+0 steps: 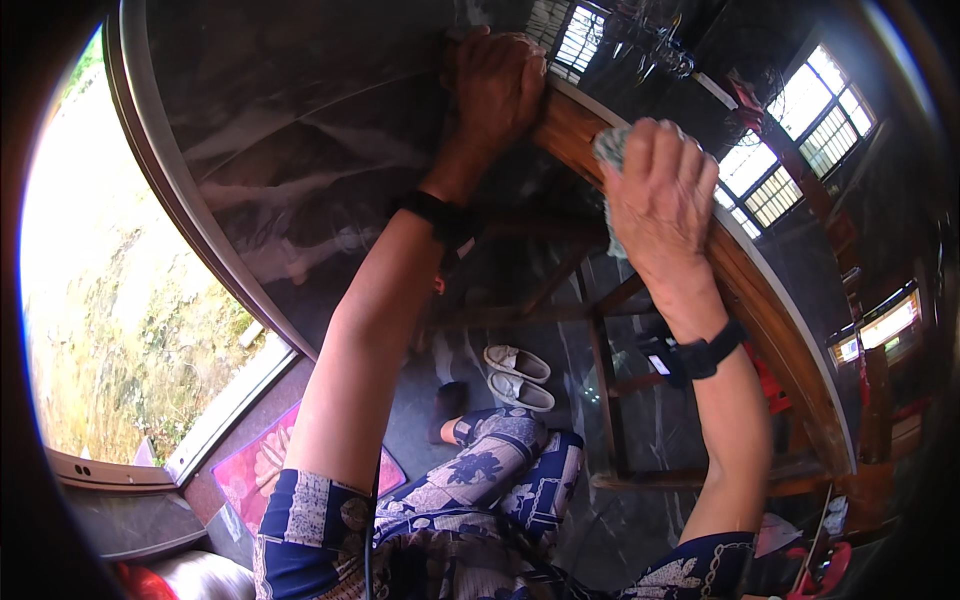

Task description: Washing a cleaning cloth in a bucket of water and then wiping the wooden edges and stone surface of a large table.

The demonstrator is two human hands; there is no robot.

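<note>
My right hand [664,195] is wrapped around a grey-green cloth [615,148] at the edge of a table. That table has a brown wooden apron [757,292] and a glossy dark top [787,255] with a pale rim, in which barred windows are mirrored. Farther along the same edge, my left hand [499,86] is raised with its fingers curled. Something pale shows by its knuckles, but what it grips, if anything, is hidden. Black bands circle both wrists.
Under the table run dark wooden bars [600,375]. Pale slip-on shoes [521,379] rest on the dark, white-veined floor. A pink mat [262,465] lies near my left by an open doorway with a metal sill [229,409]. A red object [825,570] is at lower right.
</note>
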